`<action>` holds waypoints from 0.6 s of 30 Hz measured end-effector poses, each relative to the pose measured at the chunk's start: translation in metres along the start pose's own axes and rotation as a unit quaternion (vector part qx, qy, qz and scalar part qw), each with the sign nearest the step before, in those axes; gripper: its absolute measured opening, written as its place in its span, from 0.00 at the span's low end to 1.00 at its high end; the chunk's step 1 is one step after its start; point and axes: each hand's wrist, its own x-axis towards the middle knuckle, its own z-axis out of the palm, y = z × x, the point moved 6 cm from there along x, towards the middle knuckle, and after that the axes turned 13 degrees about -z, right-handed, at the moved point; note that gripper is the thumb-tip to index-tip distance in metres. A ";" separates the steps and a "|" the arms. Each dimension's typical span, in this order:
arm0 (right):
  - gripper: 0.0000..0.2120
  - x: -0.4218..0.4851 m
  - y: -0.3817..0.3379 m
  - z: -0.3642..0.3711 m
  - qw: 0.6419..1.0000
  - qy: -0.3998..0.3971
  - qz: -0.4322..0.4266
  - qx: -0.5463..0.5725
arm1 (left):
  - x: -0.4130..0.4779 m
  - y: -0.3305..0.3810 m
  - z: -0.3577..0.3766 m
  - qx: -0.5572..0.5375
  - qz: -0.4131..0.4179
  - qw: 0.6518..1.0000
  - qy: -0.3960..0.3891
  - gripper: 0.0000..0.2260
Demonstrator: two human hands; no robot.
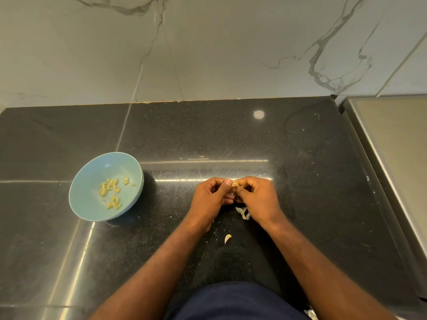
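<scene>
The left hand (pixel 211 197) and right hand (pixel 256 197) pinch one clove (pixel 235 184) with curled fingers (pixel 227 182) just above the table (pixel 300 181), so peeling seems in hand, and next the bare clove probably must go left into the bowl (pixel 87 181).

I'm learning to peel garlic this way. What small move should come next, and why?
Probably pull the skin off the clove: the left hand and right hand both pinch it, shed skins lie just below, and peeled cloves sit in the bowl.
</scene>
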 end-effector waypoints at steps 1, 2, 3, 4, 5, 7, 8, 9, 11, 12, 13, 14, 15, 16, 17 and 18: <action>0.04 0.000 0.000 0.000 1.000 -0.009 0.000 -0.007 | 0.001 -0.001 -0.001 0.001 -0.001 1.000 -0.001 0.07; 0.04 -0.001 0.001 0.001 1.000 -0.021 0.003 -0.007 | 0.002 -0.001 -0.003 0.004 0.000 1.000 0.001 0.06; 0.03 -0.001 0.001 0.002 0.999 -0.033 0.007 -0.003 | 0.003 -0.002 -0.004 0.009 0.001 1.000 0.005 0.05; 0.03 -0.002 0.001 0.004 0.999 -0.045 0.011 0.002 | 0.004 -0.002 -0.006 0.016 0.005 1.000 0.008 0.04; 0.04 -0.003 -0.001 0.004 0.998 -0.055 0.011 0.006 | 0.005 -0.001 -0.006 0.024 0.010 1.000 0.009 0.04; 0.05 -0.003 -0.003 0.004 0.998 -0.059 0.008 0.020 | 0.004 0.002 -0.007 0.034 0.019 0.999 0.000 0.04; 0.05 -0.003 -0.004 0.002 0.998 -0.052 0.009 0.023 | 0.004 0.002 -0.006 0.035 0.019 0.999 -0.009 0.05; 0.06 -0.002 -0.004 0.001 0.999 -0.042 0.011 0.024 | 0.005 0.003 -0.006 0.032 0.017 0.999 -0.019 0.05; 0.06 -0.001 -0.001 -0.001 0.998 -0.025 0.035 0.055 | 0.006 0.002 -0.005 0.013 0.007 0.999 -0.030 0.05; 0.06 -0.002 0.001 -0.001 0.995 -0.017 0.053 0.085 | 0.006 0.001 -0.004 -0.005 0.000 0.999 -0.032 0.05; 0.06 -0.002 0.003 -0.001 0.992 -0.010 0.068 0.107 | 0.007 0.000 -0.004 -0.022 -0.009 0.999 -0.033 0.05; 0.06 -0.003 0.004 -0.002 0.990 -0.005 0.076 0.117 | 0.006 0.000 -0.004 -0.037 -0.015 0.999 -0.035 0.05; 0.06 -0.003 0.004 -0.002 0.990 -0.003 0.077 0.115 | 0.006 0.000 -0.003 -0.047 -0.019 0.998 -0.039 0.06; 0.06 -0.004 0.005 -0.002 0.992 -0.003 0.073 0.105 | 0.005 0.000 -0.002 -0.054 -0.023 0.997 -0.045 0.07; 0.06 -0.004 0.006 -0.002 0.994 -0.005 0.066 0.088 | 0.004 0.001 -0.001 -0.058 -0.026 0.997 -0.050 0.07; 0.06 -0.004 0.006 -0.001 0.996 -0.006 0.060 0.069 | 0.003 0.001 0.000 -0.059 -0.029 0.996 -0.054 0.08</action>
